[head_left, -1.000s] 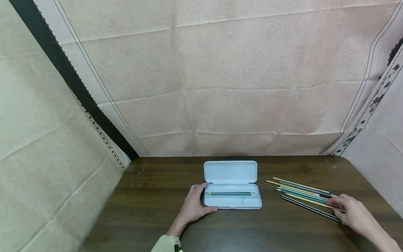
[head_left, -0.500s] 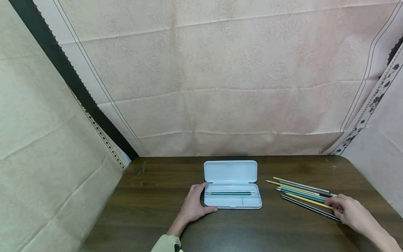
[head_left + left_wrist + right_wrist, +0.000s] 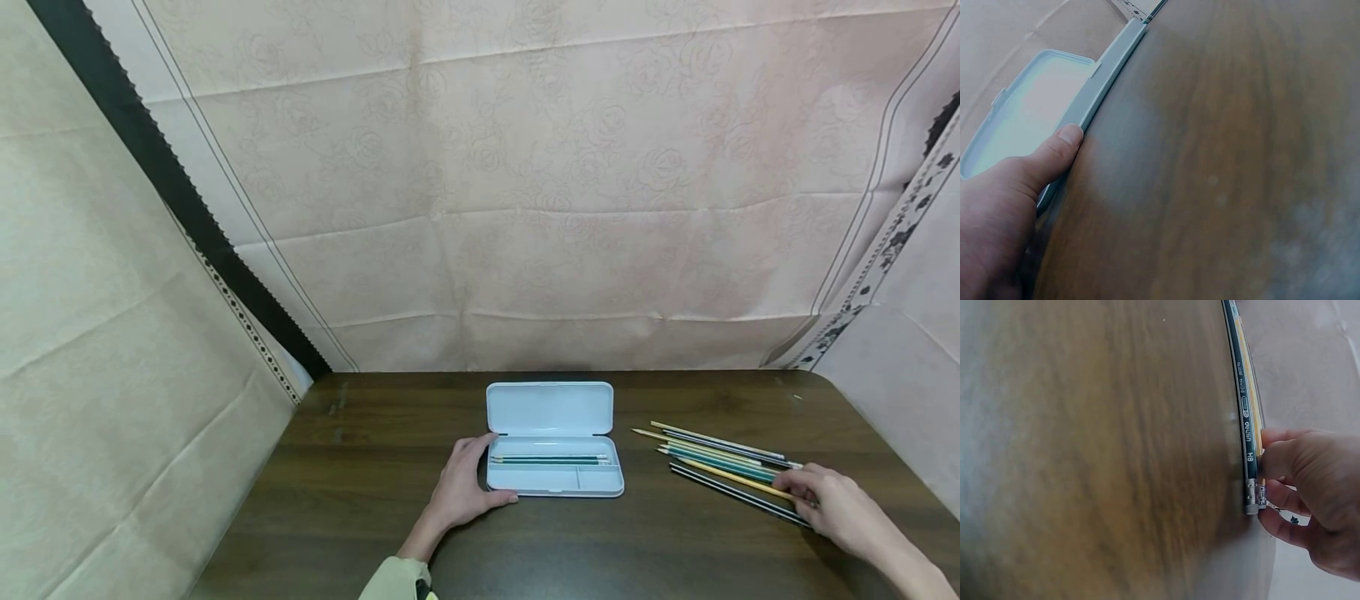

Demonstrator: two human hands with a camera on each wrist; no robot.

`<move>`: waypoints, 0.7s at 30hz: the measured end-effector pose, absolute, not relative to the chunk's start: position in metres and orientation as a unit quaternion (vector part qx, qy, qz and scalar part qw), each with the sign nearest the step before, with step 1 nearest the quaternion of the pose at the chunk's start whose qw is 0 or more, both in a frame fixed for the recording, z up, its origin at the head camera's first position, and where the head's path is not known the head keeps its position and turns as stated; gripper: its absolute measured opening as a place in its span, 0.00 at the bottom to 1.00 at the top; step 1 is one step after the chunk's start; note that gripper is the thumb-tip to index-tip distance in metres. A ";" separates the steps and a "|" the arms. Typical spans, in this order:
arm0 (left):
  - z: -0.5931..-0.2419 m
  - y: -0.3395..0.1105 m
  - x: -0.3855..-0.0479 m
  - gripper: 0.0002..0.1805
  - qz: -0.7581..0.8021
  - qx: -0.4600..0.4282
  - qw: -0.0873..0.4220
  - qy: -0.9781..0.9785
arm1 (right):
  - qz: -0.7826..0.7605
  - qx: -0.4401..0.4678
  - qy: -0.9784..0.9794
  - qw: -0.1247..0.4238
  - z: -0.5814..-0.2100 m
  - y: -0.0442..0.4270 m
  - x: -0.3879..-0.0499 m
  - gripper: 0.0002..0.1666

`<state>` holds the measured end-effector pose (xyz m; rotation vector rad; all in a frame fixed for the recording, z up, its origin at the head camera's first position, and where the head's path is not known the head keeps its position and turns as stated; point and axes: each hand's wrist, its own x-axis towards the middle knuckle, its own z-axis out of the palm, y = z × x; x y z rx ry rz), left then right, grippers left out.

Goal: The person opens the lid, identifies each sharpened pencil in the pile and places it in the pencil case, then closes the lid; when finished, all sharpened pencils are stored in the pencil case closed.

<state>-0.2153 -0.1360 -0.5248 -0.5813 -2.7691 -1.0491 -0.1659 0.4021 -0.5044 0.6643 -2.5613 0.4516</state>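
Observation:
A light blue pencil case lies with its lid raised, and green pencils rest in its back compartment. My left hand holds the case at its left end, fingers at the back corner and thumb along the front side. The left wrist view shows that thumb against the case's front wall. On the right, my right hand pinches a yellow pencil near its eraser end, within a loose group of pencils. Dark striped pencils lie in front; one dark HB pencil is close in the right wrist view.
More pencils, green and dark blue, fan out behind the held one. The brown wooden table ends at a pale cloth backdrop, with cloth sides at left and right.
My right hand has shifted very slightly left along the pencil ends, its fingers drawing in around the yellow pencil. The left hand and the pencil case stay in place.

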 end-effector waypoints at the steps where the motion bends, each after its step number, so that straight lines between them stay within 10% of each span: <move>1: -0.525 -0.136 -0.215 0.52 -0.347 -0.191 0.061 -0.916 | 0.164 0.240 -0.930 0.227 -0.504 0.401 -0.166 0.25; 21: -0.526 -0.136 -0.215 0.52 -0.345 -0.196 0.068 -0.915 | 0.187 0.279 -0.910 0.243 -0.494 0.375 -0.175 0.27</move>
